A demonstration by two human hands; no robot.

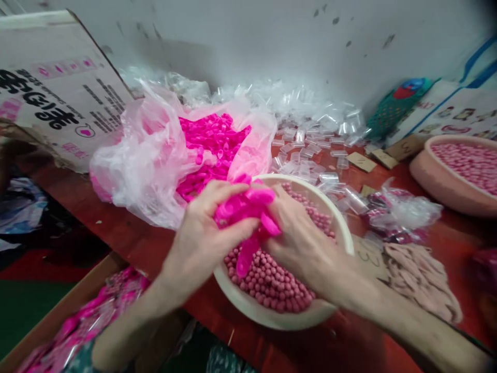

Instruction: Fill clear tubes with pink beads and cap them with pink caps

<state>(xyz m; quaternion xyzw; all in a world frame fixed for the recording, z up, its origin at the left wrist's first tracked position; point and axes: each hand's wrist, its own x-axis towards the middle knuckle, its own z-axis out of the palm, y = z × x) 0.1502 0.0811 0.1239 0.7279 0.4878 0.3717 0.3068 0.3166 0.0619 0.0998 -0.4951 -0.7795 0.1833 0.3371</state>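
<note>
Above a white tub (pixel 345 233) of small pink balls (pixel 277 287), my two hands meet around a bunch of bright pink plastic pieces (pixel 246 204). My left hand (pixel 205 233) is closed on them, with its thumb across the front. From the other side my right hand (pixel 298 235) grips the same bunch, its fingertips mostly hidden behind the pieces. One long piece hangs down toward the balls. Just behind, an opened plastic bag (pixel 143 160) holds a heap of similar pink pieces (pixel 217 140).
Clear plastic tubes (pixel 298 137) are piled along the wall. A pink bowl (pixel 438 181) of pink beads stands at right, near a beige cloth (pixel 421 280). A printed carton (pixel 58 88) is at left. Below the table edge, a box (pixel 58 316) contains pink wrapped items.
</note>
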